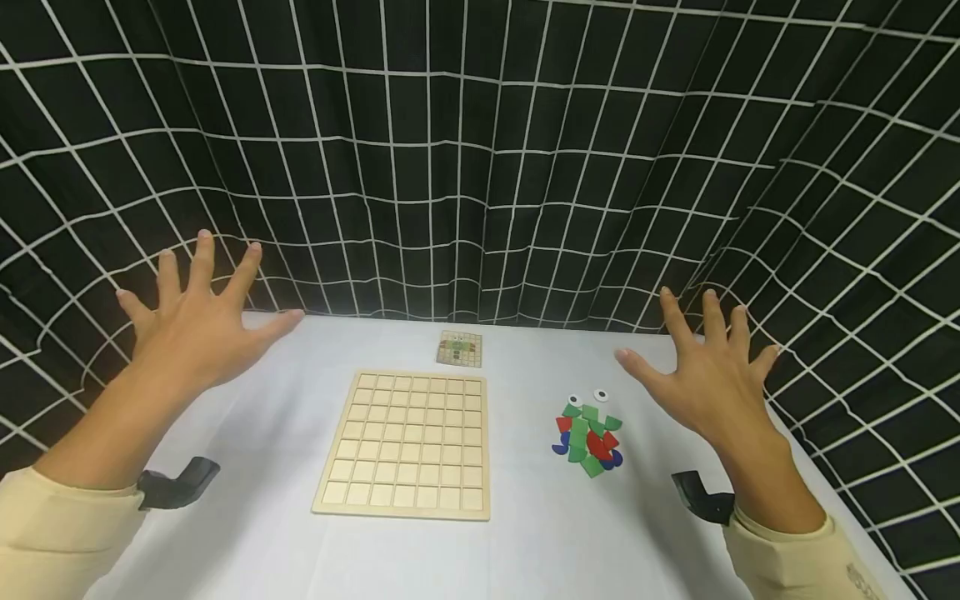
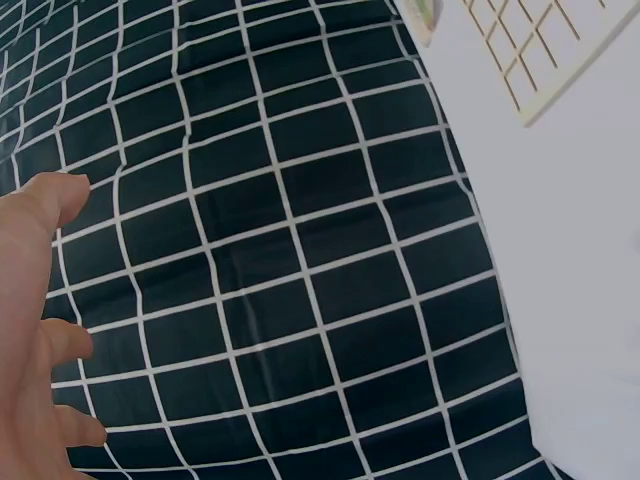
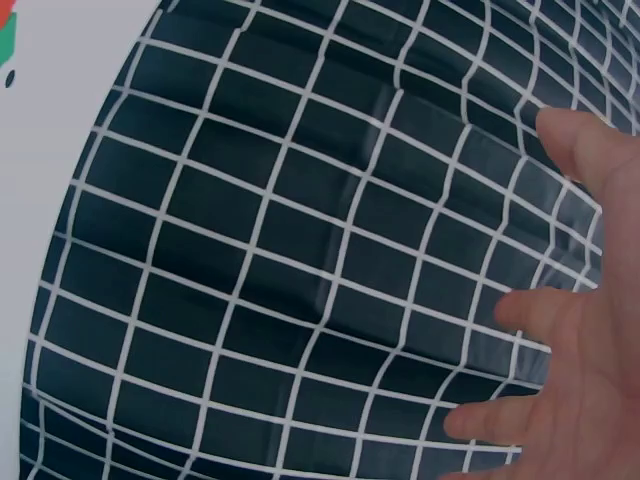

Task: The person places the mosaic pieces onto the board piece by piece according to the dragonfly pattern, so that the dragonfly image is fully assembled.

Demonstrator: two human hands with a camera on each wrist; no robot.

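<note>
Head view: the left hand [image 1: 198, 333] and right hand [image 1: 712, 383] are raised well apart, fingers spread, neither holding or touching anything; their shadows fall on the white table [image 1: 525, 554]. Between them, nearer the left, lies the board [image 1: 408, 442], its squares all bare, probably set there so that both hands can reach it. The pieces [image 1: 579, 433], green, red and blue, are heaped right of the board, near the right hand; kept apart like this, they leave the squares uncovered. Two eye discs [image 1: 601, 395] lie at the heap's far edge. Behind the board, the card [image 1: 459, 348] shows a coloured figure on a grid, seemingly placed to be seen without blocking the board.

Left wrist view: the hand's palm side and fingers stand before the gridded curtain [image 1: 465, 167], gripping nothing; a board corner shows.

Right wrist view: the palm is likewise bare, with bits of red and green at the corner.
</note>
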